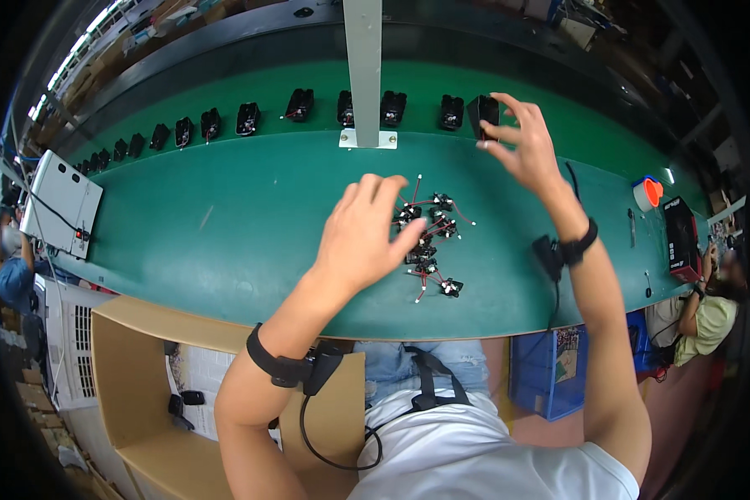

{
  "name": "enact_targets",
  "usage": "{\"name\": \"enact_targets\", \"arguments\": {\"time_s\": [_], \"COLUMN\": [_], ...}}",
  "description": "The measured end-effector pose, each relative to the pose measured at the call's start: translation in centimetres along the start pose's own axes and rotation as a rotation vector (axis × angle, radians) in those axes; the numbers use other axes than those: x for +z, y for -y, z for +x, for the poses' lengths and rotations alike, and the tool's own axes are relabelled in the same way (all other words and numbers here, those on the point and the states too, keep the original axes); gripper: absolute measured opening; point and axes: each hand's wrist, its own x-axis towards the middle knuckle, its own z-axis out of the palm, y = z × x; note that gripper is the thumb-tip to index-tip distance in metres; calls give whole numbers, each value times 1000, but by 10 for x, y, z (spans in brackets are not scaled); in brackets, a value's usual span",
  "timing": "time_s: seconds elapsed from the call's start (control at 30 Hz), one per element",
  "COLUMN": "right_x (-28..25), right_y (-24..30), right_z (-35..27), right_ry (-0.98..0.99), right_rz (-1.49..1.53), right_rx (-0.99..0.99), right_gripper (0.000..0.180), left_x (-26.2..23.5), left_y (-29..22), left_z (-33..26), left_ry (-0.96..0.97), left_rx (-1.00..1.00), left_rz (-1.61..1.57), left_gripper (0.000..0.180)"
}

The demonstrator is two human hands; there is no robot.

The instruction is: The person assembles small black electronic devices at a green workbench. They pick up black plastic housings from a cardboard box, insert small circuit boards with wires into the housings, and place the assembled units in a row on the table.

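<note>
My left hand point(361, 236) is over the left side of a loose pile of small black parts with red wires and white plugs point(443, 225). Its thumb and index finger are spread apart, and nothing shows between them. Farther off to the right, my right hand point(522, 142) has its fingers and thumb curled about the right side of a black plastic housing point(477, 112), the last at the right end of a row on the bright green strip. The fingers partly cover this housing.
Several similar black housings point(299, 105) line the strip to the left. A grey post point(363, 67) rises from the green table point(225, 225). A white box point(62, 204), an orange-and-white cup point(647, 193) and a black-red carton point(682, 239) flank it. Below are an open cardboard box point(133, 387) and blue bin point(546, 375); people sit at both sides.
</note>
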Motion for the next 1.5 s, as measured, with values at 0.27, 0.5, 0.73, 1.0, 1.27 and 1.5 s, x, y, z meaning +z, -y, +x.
{"name": "enact_targets", "arguments": {"time_s": [0.27, 0.5, 0.73, 1.0, 1.27, 1.5], "right_x": [34, 18, 21, 43, 48, 19], "right_y": [-114, -35, 51, 55, -16, 9], "right_z": [-13, -17, -39, -47, -86, -98], "right_ry": [274, 89, 471, 246, 341, 509], "right_rz": [-184, 121, 277, 672, 594, 527], "right_rx": [190, 101, -170, 444, 499, 139], "right_gripper": [30, 37, 39, 29, 8, 25], "left_x": [-9, -9, -3, -8, -96, -283], "left_y": [50, 37, 33, 57, 63, 151], "left_z": [5, 3, 4, -5, -22, -289], "left_ry": [31, 30, 134, 66, -334, -1070], "left_rx": [-214, -218, -215, -184, -126, -767], "left_rz": [205, 156, 106, 108, 32, 520], "left_gripper": [45, 45, 39, 40, 30, 25]}}
